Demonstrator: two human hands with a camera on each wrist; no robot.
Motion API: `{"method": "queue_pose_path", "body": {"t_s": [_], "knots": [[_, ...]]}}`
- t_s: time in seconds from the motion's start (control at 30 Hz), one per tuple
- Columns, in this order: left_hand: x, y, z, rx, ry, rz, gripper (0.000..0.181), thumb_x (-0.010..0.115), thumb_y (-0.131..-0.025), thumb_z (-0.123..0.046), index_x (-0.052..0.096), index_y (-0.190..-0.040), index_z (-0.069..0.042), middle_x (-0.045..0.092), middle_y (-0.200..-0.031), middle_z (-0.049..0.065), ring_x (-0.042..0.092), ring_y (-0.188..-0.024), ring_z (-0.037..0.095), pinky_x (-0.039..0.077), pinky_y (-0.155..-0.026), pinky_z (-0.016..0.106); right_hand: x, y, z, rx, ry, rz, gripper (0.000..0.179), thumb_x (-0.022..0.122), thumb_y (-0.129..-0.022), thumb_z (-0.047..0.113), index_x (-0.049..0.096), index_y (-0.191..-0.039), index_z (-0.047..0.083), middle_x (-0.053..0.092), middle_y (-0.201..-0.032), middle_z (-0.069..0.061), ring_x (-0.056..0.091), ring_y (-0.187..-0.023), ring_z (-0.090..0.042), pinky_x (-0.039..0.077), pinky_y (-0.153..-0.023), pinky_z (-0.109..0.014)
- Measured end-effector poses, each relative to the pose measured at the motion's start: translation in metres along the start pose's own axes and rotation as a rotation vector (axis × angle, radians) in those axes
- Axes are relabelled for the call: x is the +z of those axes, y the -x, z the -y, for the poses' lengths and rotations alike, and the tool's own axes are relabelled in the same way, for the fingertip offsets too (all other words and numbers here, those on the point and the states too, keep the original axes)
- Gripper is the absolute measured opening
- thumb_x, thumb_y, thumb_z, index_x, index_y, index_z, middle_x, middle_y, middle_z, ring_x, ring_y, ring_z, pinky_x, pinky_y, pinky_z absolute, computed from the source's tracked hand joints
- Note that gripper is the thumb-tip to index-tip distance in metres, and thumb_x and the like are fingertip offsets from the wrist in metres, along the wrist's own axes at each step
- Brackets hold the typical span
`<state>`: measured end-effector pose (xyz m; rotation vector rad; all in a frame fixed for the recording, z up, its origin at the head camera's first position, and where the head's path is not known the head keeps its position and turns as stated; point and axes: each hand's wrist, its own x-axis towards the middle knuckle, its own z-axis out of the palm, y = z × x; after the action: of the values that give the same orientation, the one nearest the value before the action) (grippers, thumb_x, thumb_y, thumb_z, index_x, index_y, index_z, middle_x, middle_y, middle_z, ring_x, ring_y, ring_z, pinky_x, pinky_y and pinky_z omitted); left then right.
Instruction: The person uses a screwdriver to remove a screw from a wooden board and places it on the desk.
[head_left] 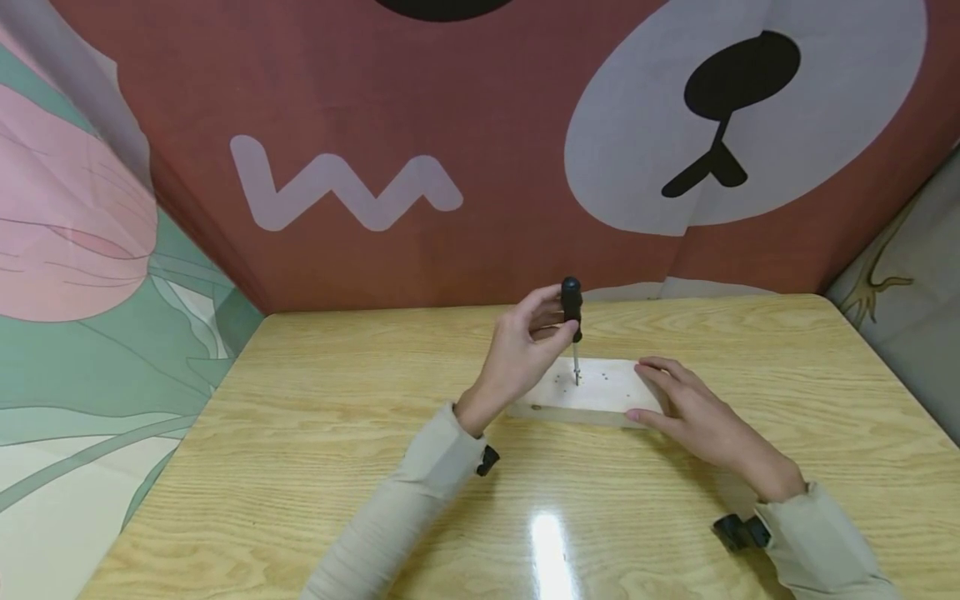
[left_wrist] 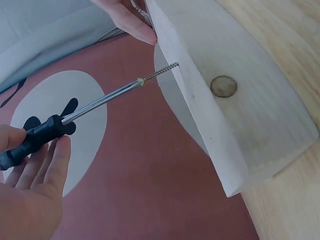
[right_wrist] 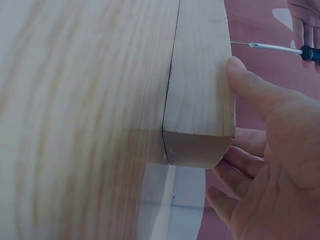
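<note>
A pale wooden block (head_left: 611,387) lies on the table, several small holes in its top face. My left hand (head_left: 517,354) holds a screwdriver (head_left: 572,302) by its black handle, thumb on one side and fingers on the other. The steel shaft points down, its tip at the head of a screw (left_wrist: 161,72). That threaded screw stands upright from the block's top, most of its length showing. At the block's right end, my right hand (head_left: 693,417) grips it, thumb on the near side and fingers round the far side. A dark round knot (left_wrist: 223,86) marks the block's near side.
The wood-grain table (head_left: 337,467) extends around the block on all sides. Behind its far edge hangs a reddish-brown cloth (head_left: 375,267) with a cartoon print. A floral cloth (head_left: 90,350) hangs at the left, and a grey one (head_left: 907,308) at the right.
</note>
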<state>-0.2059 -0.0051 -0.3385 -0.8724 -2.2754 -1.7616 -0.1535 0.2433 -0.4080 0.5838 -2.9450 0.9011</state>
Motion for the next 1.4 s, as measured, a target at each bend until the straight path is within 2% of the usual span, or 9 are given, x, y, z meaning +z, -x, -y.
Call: {"method": "queue_pose_path", "body": {"t_s": [0.23,0.43,0.87,1.1,1.27,1.4], "knots": [[-0.0002,-0.0003,-0.0010,0.016,-0.020,-0.001,0.040,0.067,-0.093,-0.004,0.056,-0.131,0.000,0.071,-0.115,0.021,0.073,-0.100,0.030,0.058,-0.085,0.020,-0.0003,0.0001,0.0006,0.007,0.007,0.002,0.075,0.067,-0.094,0.041,0.043,-0.144,-0.009,0.037,-0.150,-0.026,0.036,-0.137,-0.048,0.037,-0.105,-0.067],[0.0006,-0.0010,-0.0014,0.020,-0.003,-0.037,0.040,0.072,-0.089,-0.004,0.057,-0.126,0.000,0.072,-0.109,0.020,0.073,-0.095,0.029,0.059,-0.082,0.020,0.0001,-0.0002,0.0006,0.013,0.006,0.004,0.075,0.067,-0.094,0.041,0.043,-0.144,-0.009,0.037,-0.150,-0.026,0.036,-0.137,-0.048,0.036,-0.105,-0.067],[-0.0001,0.0028,-0.0014,0.012,-0.010,-0.013,0.041,0.062,-0.097,-0.006,0.055,-0.136,0.000,0.070,-0.116,0.022,0.072,-0.103,0.030,0.058,-0.085,0.020,-0.0001,-0.0002,0.0005,0.001,-0.003,0.006,0.072,0.065,-0.096,0.041,0.043,-0.144,-0.008,0.036,-0.151,-0.025,0.035,-0.138,-0.047,0.037,-0.105,-0.066],[-0.0002,0.0016,-0.0003,0.025,-0.011,-0.024,0.038,0.068,-0.094,-0.008,0.058,-0.130,-0.002,0.070,-0.111,0.019,0.072,-0.099,0.028,0.059,-0.084,0.020,-0.0007,-0.0002,-0.0003,-0.005,0.002,0.012,0.062,0.056,-0.102,0.036,0.043,-0.145,-0.007,0.036,-0.151,-0.027,0.035,-0.138,-0.048,0.036,-0.105,-0.066],[0.0007,0.0007,0.0001,0.011,-0.009,-0.042,0.037,0.070,-0.092,-0.008,0.059,-0.127,-0.003,0.069,-0.109,0.017,0.071,-0.098,0.027,0.059,-0.084,0.020,-0.0009,-0.0005,-0.0002,-0.006,-0.003,0.009,0.062,0.056,-0.101,0.036,0.043,-0.145,-0.007,0.036,-0.151,-0.027,0.034,-0.138,-0.048,0.036,-0.105,-0.067],[0.0010,0.0017,0.0001,0.007,0.016,-0.042,0.037,0.068,-0.093,-0.006,0.058,-0.128,-0.002,0.069,-0.112,0.019,0.070,-0.102,0.028,0.059,-0.087,0.025,-0.0011,-0.0010,-0.0013,0.003,-0.034,-0.001,0.065,0.059,-0.100,0.036,0.042,-0.145,-0.008,0.036,-0.151,-0.028,0.034,-0.138,-0.050,0.034,-0.106,-0.068]]}}
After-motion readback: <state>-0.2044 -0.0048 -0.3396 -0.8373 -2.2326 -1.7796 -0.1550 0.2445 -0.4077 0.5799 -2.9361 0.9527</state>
